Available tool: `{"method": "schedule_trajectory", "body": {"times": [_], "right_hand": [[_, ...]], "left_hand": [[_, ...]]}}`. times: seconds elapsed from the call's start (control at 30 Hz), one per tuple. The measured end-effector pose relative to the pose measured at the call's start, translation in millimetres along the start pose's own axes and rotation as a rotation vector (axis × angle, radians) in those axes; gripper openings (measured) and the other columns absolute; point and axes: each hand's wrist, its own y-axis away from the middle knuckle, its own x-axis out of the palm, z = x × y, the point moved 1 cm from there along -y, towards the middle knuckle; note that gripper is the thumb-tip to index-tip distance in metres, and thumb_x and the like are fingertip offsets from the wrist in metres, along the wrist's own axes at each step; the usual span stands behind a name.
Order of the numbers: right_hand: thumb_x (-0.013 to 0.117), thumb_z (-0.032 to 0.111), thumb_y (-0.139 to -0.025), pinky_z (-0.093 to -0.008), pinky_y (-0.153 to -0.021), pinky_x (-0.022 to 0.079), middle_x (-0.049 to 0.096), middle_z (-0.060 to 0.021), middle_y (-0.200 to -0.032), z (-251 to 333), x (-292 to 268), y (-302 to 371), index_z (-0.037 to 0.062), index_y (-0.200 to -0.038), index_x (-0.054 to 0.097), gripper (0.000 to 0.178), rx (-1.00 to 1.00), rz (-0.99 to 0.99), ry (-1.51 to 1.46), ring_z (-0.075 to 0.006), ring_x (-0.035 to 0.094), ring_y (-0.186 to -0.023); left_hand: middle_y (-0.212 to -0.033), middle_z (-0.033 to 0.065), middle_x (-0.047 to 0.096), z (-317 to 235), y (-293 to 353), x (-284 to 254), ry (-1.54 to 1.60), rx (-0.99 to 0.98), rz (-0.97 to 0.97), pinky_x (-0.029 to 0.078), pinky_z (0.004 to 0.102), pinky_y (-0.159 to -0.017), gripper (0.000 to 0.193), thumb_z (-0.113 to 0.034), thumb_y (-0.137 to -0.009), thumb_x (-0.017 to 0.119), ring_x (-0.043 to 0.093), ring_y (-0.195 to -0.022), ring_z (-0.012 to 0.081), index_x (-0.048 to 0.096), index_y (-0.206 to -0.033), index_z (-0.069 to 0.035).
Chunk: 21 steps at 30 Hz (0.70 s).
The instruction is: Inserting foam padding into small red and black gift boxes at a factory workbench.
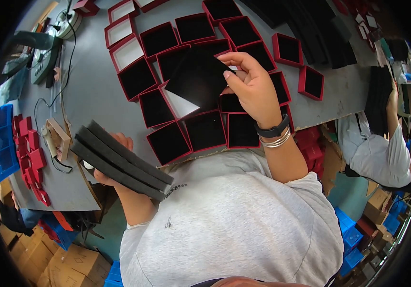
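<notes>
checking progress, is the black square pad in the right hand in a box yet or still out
Out. The right hand holds the black square pad tilted above the red boxes, not seated in one.

1. A stack of dark grey foam pads [122, 162] was held in the left hand [114, 165], long, flat and tilted, off the near edge of the surface [90, 91].
2. One square black foam pad [198, 79] was pinched in the right hand [253, 86], angled over an open red box [181, 103] showing a white floor.

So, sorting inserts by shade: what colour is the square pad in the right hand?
Black, seen in the head view: the square foam pad in the right hand.
</notes>
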Motion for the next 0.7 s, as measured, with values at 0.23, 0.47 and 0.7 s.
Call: {"method": "schedule_trajectory", "body": {"times": [0.23,0.47,0.7], "right_hand": [[0.066,0.008,-0.089,-0.024,-0.071,0.052,0.069,-0.0023,-0.094,-7,11,-13,0.0065,-0.109,0.069,0.02,-0.151,0.104,0.229,-0.0096,0.065,-0.08],[0.065,0.013,-0.091,-0.0233,-0.069,0.05,0.069,-0.002,-0.088,-12,30,-47,0.0041,-0.105,0.07,0.017,-0.136,0.13,0.339,-0.0087,0.062,-0.077],[0.066,0.013,-0.086,-0.0334,-0.076,0.049,0.068,-0.0053,-0.097,-43,53,-41,0.0076,-0.102,0.068,0.017,-0.399,0.002,0.645,-0.0205,0.062,-0.086]], "left_hand": [[-0.097,0.0107,0.06,28,-7,21,0.03,-0.019,-0.117,0.041,0.0368,-0.08,0.067,-0.056,-0.074,0.061,0.054,-0.089,0.0239,0.061,-0.121,-0.008],[-0.09,0.0084,0.056,55,-5,40,0.116,-0.209,-0.055,0.034,0.054,-0.112,0.079,-0.059,-0.079,0.061,0.053,-0.11,0.0284,0.048,-0.135,-0.004],[-0.134,0.021,0.057,65,-5,47,0.106,-0.25,-0.307,0.044,0.043,-0.109,0.079,-0.054,-0.08,0.055,0.051,-0.13,0.0299,0.046,-0.145,-0.009]]}}
